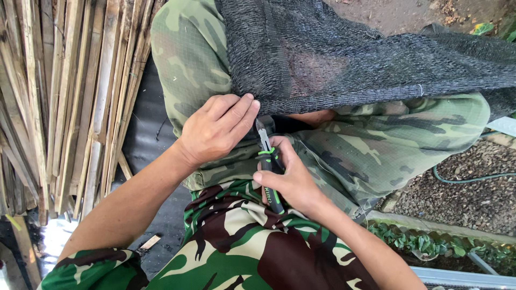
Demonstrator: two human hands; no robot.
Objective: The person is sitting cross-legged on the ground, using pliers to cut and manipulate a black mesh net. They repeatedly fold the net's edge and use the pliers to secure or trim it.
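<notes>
Two hands: both closed, at work low over the lap, just apart from each other.
Right hand (290,180): wrapped tight round green-and-black handles of pliers (269,164), thumb on top, tips pointing up at the mesh edge.
Pliers: rigid, likely light for one hand; rubbery grips should not slip; best held at the handles, clear of the metal nose.
Left hand (217,129): fingers curled, pinching the lower edge of black shade net (344,59) just beside the pliers' tips.
Shade net: draped across both knees, spreading to the far right; looks soft, floppy, light, coarse enough not to slide; likely to fray or snag at a cut edge, so best pinched close to the working point, as now.
Camouflage trousers (376,139): under the net, serving as the rest.
Bamboo slats (64,96): stacked at left, well apart.
Green hose (473,179): far right on gravel, beyond a strip of low plants.
</notes>
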